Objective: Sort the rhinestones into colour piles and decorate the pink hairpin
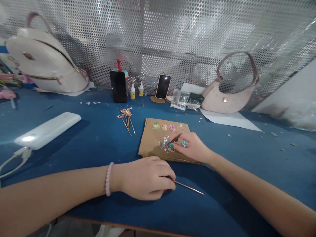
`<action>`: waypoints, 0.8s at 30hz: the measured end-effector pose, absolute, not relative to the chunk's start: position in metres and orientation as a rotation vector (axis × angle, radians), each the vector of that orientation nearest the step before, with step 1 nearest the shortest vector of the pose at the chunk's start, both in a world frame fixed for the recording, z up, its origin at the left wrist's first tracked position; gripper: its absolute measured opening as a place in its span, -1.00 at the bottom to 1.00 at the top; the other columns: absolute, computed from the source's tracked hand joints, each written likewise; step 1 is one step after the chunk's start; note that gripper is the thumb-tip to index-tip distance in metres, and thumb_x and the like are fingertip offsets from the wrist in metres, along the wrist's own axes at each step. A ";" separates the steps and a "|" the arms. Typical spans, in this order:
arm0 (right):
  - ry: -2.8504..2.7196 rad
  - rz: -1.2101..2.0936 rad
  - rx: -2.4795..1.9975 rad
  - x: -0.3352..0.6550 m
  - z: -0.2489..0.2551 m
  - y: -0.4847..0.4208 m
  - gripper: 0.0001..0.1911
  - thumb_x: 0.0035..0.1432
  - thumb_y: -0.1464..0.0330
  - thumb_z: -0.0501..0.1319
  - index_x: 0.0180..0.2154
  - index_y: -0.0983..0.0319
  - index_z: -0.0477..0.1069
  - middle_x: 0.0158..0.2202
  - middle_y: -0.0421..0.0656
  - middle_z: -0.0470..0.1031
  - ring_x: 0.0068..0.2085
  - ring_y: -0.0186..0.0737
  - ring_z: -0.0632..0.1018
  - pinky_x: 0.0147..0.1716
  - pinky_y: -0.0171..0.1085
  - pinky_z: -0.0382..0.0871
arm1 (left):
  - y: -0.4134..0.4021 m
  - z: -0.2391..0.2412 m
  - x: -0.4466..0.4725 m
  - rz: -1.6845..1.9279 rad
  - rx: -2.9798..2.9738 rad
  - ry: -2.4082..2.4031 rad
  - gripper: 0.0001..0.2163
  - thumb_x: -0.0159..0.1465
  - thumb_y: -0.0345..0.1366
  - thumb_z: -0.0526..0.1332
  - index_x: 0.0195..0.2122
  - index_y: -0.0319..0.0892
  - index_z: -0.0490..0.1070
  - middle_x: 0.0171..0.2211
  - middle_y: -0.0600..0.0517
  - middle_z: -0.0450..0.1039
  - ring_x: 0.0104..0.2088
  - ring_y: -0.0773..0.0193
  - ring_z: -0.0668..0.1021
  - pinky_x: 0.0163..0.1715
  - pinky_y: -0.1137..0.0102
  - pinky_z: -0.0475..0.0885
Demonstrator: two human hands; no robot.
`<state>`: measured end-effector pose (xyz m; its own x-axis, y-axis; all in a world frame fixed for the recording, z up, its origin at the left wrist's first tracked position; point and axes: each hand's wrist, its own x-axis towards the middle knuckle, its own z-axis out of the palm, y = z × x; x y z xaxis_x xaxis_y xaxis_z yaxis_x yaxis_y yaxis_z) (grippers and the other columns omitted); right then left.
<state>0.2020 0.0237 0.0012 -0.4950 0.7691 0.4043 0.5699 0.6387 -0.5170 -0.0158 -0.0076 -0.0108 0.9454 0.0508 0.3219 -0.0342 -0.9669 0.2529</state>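
Note:
My left hand (148, 179), with a beaded bracelet at the wrist, is closed around a hair stick. The thin metal shaft of this hair stick (190, 188) sticks out to the right; its head is hidden under my fingers. Over the cardboard (150, 141), my right hand (191, 146) pinches dark tweezers (176, 138). Their tips reach into a pile of silvery rhinestones (166, 144); whether they grip one is too small to tell. Beyond it lie small heaps of green stones (156, 125), peach stones (164, 127) and pink stones (172, 128), beside a small ring-shaped piece (180, 127).
Several hair sticks (127, 120) lie behind the cardboard's left side. Two glue bottles (132, 92), a dark phone (118, 87), another propped phone (163, 87) and plastic packets (180, 99) stand farther back. A lit power bank (49, 130) is left; a backpack (49, 62) and handbag (227, 97) flank the back.

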 end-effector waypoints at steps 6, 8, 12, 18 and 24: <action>-2.245 0.422 -1.053 0.202 -0.001 0.024 -0.88 0.03 0.44 0.12 -0.39 0.18 0.42 -0.39 -0.18 0.57 -0.41 -0.29 0.54 -0.39 -0.29 0.45 | -0.007 -0.010 -0.016 0.480 2.841 0.009 -0.82 0.21 -0.48 0.09 -0.19 -0.23 0.39 -0.16 -0.05 0.47 -0.20 0.22 0.48 -0.16 0.35 0.36; -2.239 0.420 -1.051 0.202 0.000 0.024 -0.89 0.03 0.44 0.13 -0.39 0.19 0.42 -0.39 -0.17 0.57 -0.41 -0.29 0.54 -0.40 -0.29 0.45 | -0.007 -0.010 -0.016 0.484 2.842 0.008 -0.82 0.21 -0.48 0.09 -0.18 -0.24 0.39 -0.16 -0.04 0.47 -0.20 0.22 0.48 -0.17 0.34 0.36; -2.227 0.419 -1.068 0.201 0.000 0.023 -0.89 0.03 0.43 0.13 -0.40 0.18 0.43 -0.40 -0.17 0.57 -0.42 -0.28 0.53 -0.40 -0.27 0.45 | -0.008 -0.011 -0.016 0.493 2.845 0.009 -0.82 0.21 -0.48 0.10 -0.18 -0.24 0.39 -0.16 -0.04 0.47 -0.20 0.23 0.48 -0.17 0.34 0.36; -2.223 0.412 -1.080 0.201 0.000 0.023 -0.89 0.03 0.43 0.14 -0.41 0.18 0.43 -0.41 -0.19 0.56 -0.43 -0.29 0.53 -0.40 -0.28 0.45 | -0.008 -0.010 -0.015 0.503 2.842 0.006 -0.82 0.21 -0.49 0.09 -0.19 -0.22 0.38 -0.17 -0.03 0.48 -0.21 0.24 0.48 -0.19 0.35 0.37; -2.224 0.417 -1.111 0.201 0.000 0.023 -0.90 0.05 0.42 0.14 -0.40 0.18 0.43 -0.41 -0.19 0.56 -0.43 -0.29 0.53 -0.44 -0.31 0.43 | -0.008 -0.010 -0.015 0.489 2.857 0.007 -0.83 0.21 -0.48 0.10 -0.19 -0.25 0.40 -0.16 -0.04 0.47 -0.22 0.22 0.48 -0.19 0.35 0.36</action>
<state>0.2009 0.0230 0.0000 -0.4610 0.8015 0.3808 0.6089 0.5979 -0.5213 -0.0147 -0.0082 -0.0095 0.9438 0.0453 0.3273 -0.0360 -0.9706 0.2382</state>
